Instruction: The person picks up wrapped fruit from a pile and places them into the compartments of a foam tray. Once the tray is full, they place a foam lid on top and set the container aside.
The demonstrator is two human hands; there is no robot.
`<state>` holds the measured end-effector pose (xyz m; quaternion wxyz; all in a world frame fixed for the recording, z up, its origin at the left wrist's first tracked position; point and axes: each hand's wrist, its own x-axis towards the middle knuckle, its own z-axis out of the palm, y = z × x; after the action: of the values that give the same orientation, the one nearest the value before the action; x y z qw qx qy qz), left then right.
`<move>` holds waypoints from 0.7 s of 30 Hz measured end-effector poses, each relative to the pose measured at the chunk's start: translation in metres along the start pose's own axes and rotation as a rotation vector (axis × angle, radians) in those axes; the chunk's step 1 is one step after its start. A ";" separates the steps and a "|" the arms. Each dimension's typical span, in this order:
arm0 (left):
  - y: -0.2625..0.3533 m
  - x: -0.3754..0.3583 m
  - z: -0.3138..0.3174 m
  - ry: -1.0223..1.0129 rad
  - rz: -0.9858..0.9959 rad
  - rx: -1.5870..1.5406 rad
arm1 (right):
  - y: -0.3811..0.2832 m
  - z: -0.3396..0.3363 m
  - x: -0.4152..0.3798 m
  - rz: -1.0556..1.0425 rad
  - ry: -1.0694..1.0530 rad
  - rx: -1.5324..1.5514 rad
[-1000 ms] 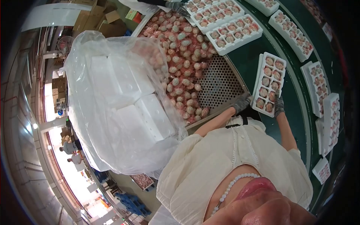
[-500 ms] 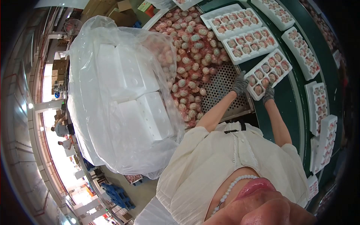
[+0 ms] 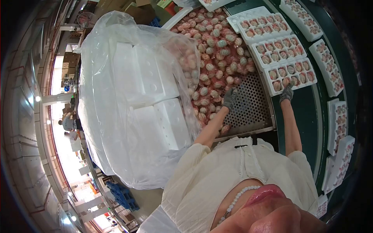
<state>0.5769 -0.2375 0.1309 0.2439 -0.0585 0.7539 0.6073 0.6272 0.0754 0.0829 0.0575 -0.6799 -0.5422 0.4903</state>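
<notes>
My left hand [image 3: 230, 98], in a grey glove, is at the edge of a heap of egg-shaped wrapped balls [image 3: 217, 56], over a perforated metal surface [image 3: 250, 103]. Its fingers are a little apart, and I see nothing held in them. At the near edge of a white foam tray [image 3: 302, 85], my gloved right hand [image 3: 286, 94] grips the rim, fingertips beside the front pockets. Reddish and whitish balls sit in that tray's pockets. Behind it lie two more filled trays, a middle one [image 3: 254, 48] and a far one [image 3: 288, 33].
A large clear plastic bag [image 3: 105, 116] of white foam blocks stands at my left. More filled trays [image 3: 328, 68] line the green surface [image 3: 297, 116] on the right. Blue pallets [image 3: 122, 196] and distant people [image 3: 70, 123] are at far left.
The tray that both hands held has come down against the other trays. My left hand has let go and moved left to the heap; my right hand stays at the tray.
</notes>
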 end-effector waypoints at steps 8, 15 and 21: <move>0.118 0.104 -0.057 0.186 0.531 0.226 | 0.032 -0.028 -0.050 -0.470 -0.076 0.382; 0.178 0.244 -0.150 0.489 0.538 0.878 | 0.035 -0.038 -0.083 -1.052 0.471 -0.723; 0.215 0.309 -0.201 0.594 0.201 0.827 | 0.048 -0.030 -0.055 -0.945 0.361 -0.610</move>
<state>0.1641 -0.3083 0.2146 -0.0376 -0.0545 0.9694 0.2362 0.6859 0.0261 0.1020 0.1630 -0.4231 -0.8845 0.1100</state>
